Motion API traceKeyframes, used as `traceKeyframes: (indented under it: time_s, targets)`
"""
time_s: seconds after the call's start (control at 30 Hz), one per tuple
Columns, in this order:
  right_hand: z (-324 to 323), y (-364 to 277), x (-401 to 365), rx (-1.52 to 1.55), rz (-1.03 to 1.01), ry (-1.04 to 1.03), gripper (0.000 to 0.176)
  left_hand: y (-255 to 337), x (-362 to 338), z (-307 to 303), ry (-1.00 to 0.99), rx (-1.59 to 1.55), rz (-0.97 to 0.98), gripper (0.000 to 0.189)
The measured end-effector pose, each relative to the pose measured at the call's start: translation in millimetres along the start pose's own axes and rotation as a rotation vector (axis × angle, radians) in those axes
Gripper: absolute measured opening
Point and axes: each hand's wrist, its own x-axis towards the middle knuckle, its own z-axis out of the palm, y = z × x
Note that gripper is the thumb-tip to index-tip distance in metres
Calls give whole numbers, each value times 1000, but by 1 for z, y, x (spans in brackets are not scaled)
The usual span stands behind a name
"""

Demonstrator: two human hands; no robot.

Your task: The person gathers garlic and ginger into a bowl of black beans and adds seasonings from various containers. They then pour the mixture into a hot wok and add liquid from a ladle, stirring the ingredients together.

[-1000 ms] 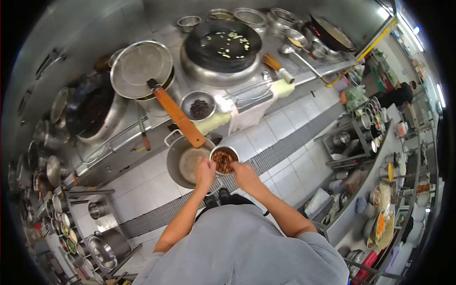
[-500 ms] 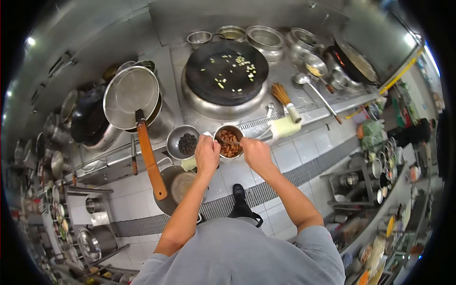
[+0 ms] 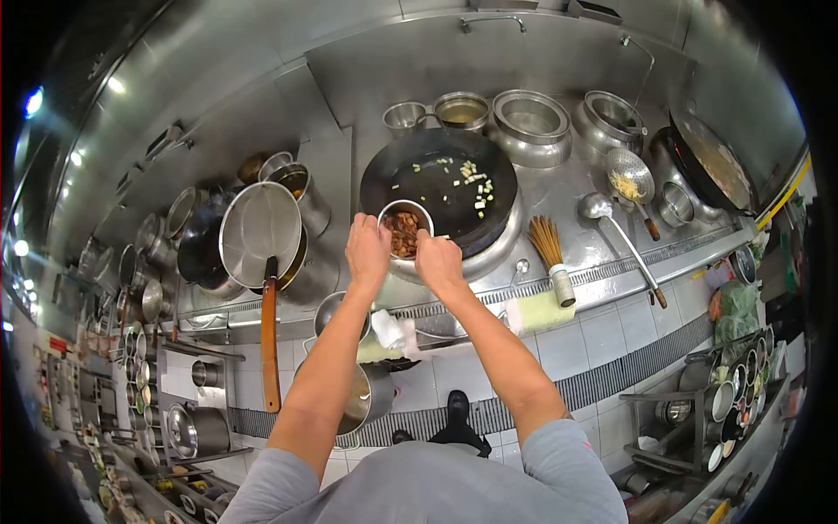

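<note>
presently, left hand (image 3: 368, 253) pinches bowl (image 3: 408, 206) between fingers; right hand (image 3: 439, 265), cannot tell finger closure; advise bowl kept steady beside wok (image 3: 436, 199).

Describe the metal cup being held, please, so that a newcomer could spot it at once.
Find the large black wok on the metal counter. At its near-left edge in the picture, between the left grip and the right grip, is a round metal cup. Its brown chunks set it apart from the wok, which holds scattered pale and green pieces.
</note>
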Motion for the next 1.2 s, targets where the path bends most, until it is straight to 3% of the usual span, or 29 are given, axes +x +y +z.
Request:
traceKeyframes:
  time_s: [0.17, 0.43, 0.57, 0.73, 1.0, 1.2]
  targets:
    - [8, 29, 13, -135, -219, -41, 9, 7, 21, 42, -92, 68, -49, 15]
    - [-3, 76, 51, -301, -344, 47, 6, 16, 72, 71, -279, 143, -87, 18]
    - [-13, 94, 68, -416, -357, 79, 5, 9, 92, 101, -277, 197, -31, 21]
    - [-38, 105, 87, -303, -326, 161, 6, -1, 103, 119, -266, 242, -43, 22]
    - [7, 102, 67, -254, -300, -5, 7, 22, 100, 108, -365, 260, -28, 22]
    - [-22, 96, 74, -361, -315, 142, 7, -1, 98, 112, -265, 201, -25, 21]
